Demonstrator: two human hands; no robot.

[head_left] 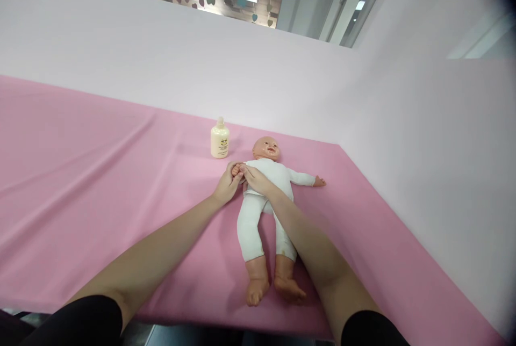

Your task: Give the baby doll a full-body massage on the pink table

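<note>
Pink sheet point(100, 185) spans the work surface from the L edge of view; the cream bottle point(220, 142) w/ dark print stands upright on it, near the wall point(161, 66) & just beyond the L hand point(228, 185). L hand cups the doll's hand point(236, 169) from the outer side, & R hand point(257, 179) closes on it from the opposite side — both grasping, fingers curled. Doll point(278, 174) lies face-up on the sheet, approx. ctr. — white cloth body, bare feet toward the person, other arm point(303, 178) extended to the R.
</note>
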